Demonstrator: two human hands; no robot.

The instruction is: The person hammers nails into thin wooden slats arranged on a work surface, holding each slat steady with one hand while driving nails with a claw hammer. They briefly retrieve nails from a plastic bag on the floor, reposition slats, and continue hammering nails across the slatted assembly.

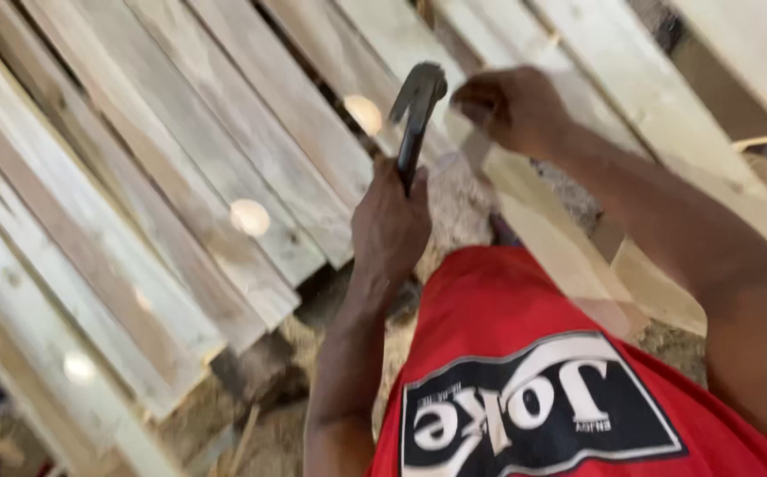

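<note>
the planks (180,177) were the largest things in view: pale, rough boards laid side by side, running on a slant from the top edge down toward the bottom left corner. several ended in uneven cut ends near the middle of the view, and a few round spots of sunlight lay on them. more boards (666,97) ran down from the top right corner toward the right edge. under the cut ends lay the ground (268,433), covered in sawdust and wood chips, at the bottom edge.

the person's red shirt (507,318), with a black and white printed panel, filled the lower middle and the bottom right corner. the right forearm crossed the right side, coming in from the right edge.

the left hand (390,225) sat near the middle, fist wrapped shut around the handle of a hammer (417,106). the hammer stood nearly upright above the fist, its dark metal claw head up toward the top edge, over the ends of the planks. the head was blurred, so it could not be told whether it touched any wood.

the right hand (511,106) was just to the right of the hammer head, apart from the left hand, fingers curled down and closed against a plank. anything pinched in those fingers was too small and blurred to tell.
</note>
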